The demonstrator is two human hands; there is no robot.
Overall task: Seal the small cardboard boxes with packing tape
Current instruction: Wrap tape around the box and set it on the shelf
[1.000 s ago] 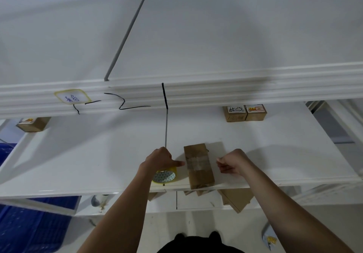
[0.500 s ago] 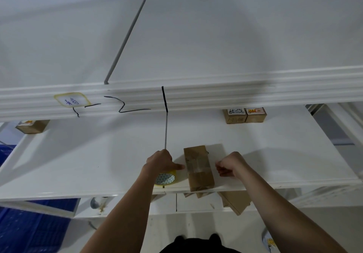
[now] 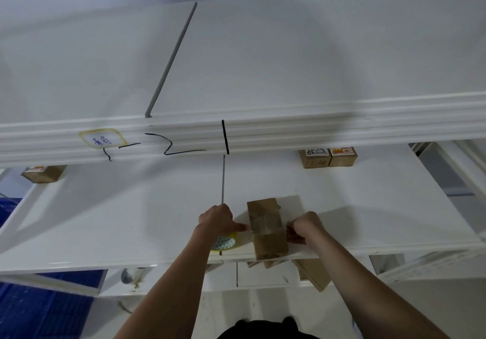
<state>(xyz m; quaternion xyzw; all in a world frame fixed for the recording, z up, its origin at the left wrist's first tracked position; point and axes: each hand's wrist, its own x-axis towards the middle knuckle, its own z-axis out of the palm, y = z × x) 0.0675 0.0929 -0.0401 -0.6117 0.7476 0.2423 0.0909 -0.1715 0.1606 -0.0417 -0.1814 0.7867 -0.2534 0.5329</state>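
Cardboard box (image 3: 267,229) is lying near the front edge of the white desk (image 3: 131,220), clear tape band crossing its middle; left hand (image 3: 217,219) is gripping the yellow tape roll (image 3: 224,242) beside it, thumb touching the box; right hand (image 3: 305,226) is curling against the box's right side, grip contents unclear

A cardboard box (image 3: 267,229) lies near the front edge of the bench (image 3: 131,220), between the left hand (image 3: 217,219) and right hand (image 3: 305,226). A tape roll (image 3: 224,242) sits under the left hand. Two small boxes (image 3: 328,157) stand far back on the right, another box (image 3: 43,173) far back left.
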